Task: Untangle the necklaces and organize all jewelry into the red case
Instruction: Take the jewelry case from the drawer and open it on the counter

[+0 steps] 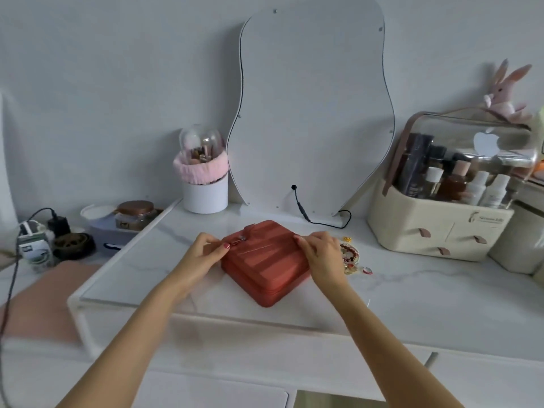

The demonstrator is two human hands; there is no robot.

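The red case (265, 266) lies closed on the white marble vanity top, turned cornerwise toward me. My left hand (206, 250) pinches the zipper pull at the case's left corner. My right hand (322, 254) grips the case's right corner with curled fingers. A tangle of gold and red jewelry (351, 257) lies on the top just right of the case, partly hidden behind my right hand. A small gold piece (347, 239) sits a little behind that pile.
A wavy mirror (312, 107) leans on the wall behind the case, its black cable (306, 213) trailing on the top. A beige cosmetics organizer (435, 228) stands at the right, a white brush holder (205, 195) at back left. Jars and a charger crowd the lower left shelf.
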